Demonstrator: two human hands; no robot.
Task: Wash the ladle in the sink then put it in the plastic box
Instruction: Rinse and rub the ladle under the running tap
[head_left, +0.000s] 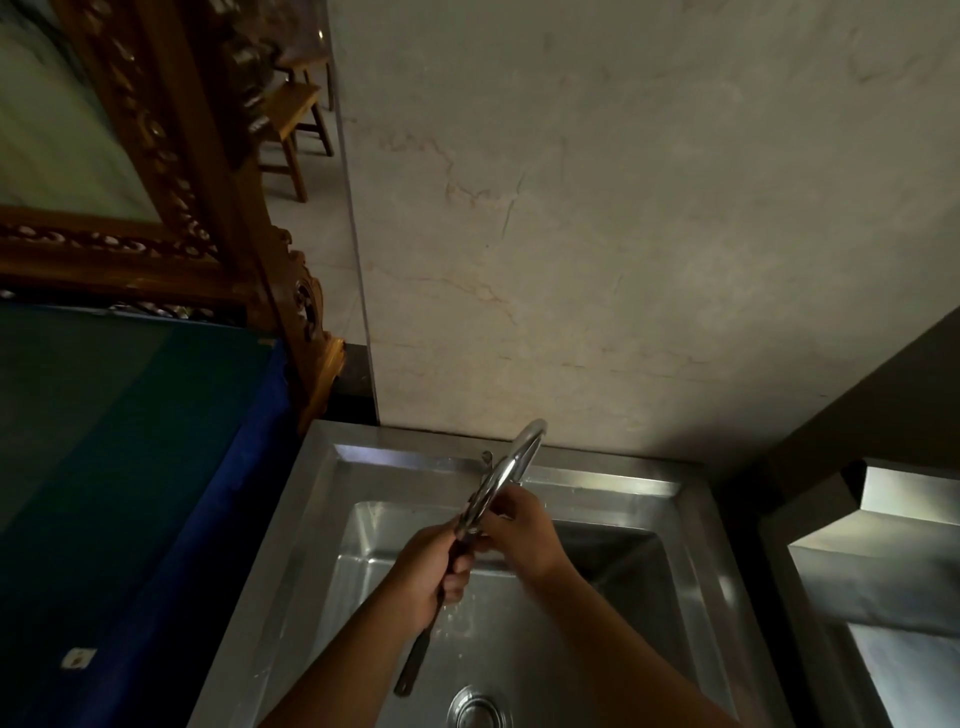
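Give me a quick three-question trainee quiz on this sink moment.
1. True or false: the left hand grips the ladle by its dark handle.
2. What lies at the sink bottom, below the handle's end: A drain, B sponge, C cup?
3. Which hand works at the ladle's upper end, under the faucet?

Key:
1. True.
2. A, the drain.
3. The right hand; whether its fingers grip or rub is unclear.

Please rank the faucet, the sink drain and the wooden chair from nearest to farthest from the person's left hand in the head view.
From the left hand:
1. Faucet, just above it, over the sink.
2. Sink drain, below, at the basin's bottom.
3. Wooden chair, far off, upper left.
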